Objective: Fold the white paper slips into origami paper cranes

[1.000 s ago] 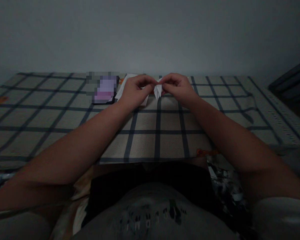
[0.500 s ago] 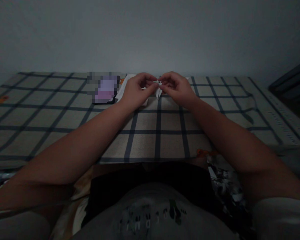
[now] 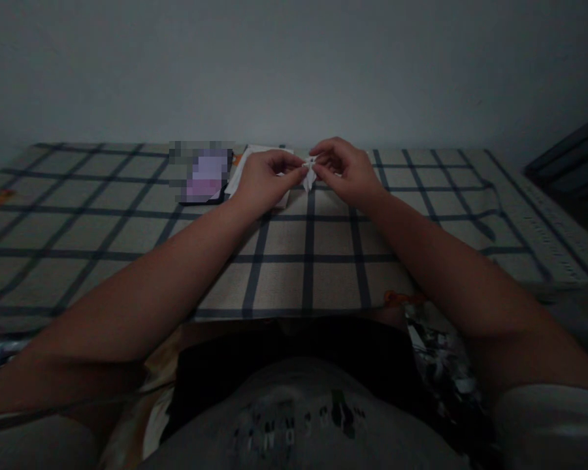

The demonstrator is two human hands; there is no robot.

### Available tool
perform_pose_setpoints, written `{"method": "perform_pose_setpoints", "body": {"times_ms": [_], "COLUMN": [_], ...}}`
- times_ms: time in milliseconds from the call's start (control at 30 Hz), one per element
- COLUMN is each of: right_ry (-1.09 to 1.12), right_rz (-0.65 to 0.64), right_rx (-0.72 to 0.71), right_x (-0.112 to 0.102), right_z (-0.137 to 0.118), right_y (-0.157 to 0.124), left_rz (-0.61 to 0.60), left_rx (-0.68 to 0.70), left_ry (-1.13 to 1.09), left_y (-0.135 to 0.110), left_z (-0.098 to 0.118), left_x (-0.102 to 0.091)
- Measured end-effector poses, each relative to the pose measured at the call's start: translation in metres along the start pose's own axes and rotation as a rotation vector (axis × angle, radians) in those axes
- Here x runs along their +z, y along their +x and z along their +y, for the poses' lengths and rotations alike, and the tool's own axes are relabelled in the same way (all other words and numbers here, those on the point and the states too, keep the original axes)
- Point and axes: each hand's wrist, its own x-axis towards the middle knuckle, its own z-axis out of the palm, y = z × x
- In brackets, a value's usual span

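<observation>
A small white folded paper piece (image 3: 310, 176) hangs between my two hands above the checked cloth (image 3: 308, 261). My left hand (image 3: 263, 177) pinches its left side with thumb and fingers closed. My right hand (image 3: 345, 168) pinches its top right, fingers curled. The paper's pointed end faces down toward the cloth. Both forearms stretch forward from the bottom of the view. The light is dim.
Under my left hand lies a stack of white paper sheets (image 3: 249, 164). A blurred purple and dark object (image 3: 203, 173) sits to their left. The grey wall (image 3: 294, 65) rises behind the table. A dark object (image 3: 573, 160) stands at the far right.
The paper piece looks smaller and more gathered between the fingertips. My right hand has risen slightly and its fingers have shifted on the paper's top.
</observation>
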Motion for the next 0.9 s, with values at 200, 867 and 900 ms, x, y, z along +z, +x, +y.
{"method": "perform_pose_setpoints", "body": {"times_ms": [200,867,900], "right_ry": [-0.085,0.081,0.07], "right_rz": [-0.036,0.011,0.016], "right_rx": [-0.036,0.156,0.146], "right_x": [-0.001,0.01,0.009], "right_z": [0.0,0.005,0.006], "right_y": [0.0,0.001,0.001], "left_rz": [0.019,0.097,0.084], "left_rx": [0.021,0.03,0.022], "left_ry": [0.087,0.129,0.118], "left_y": [-0.002,-0.003,-0.003], "left_z": [0.01,0.016,0.015], "left_x": [-0.002,0.0,0.0]}}
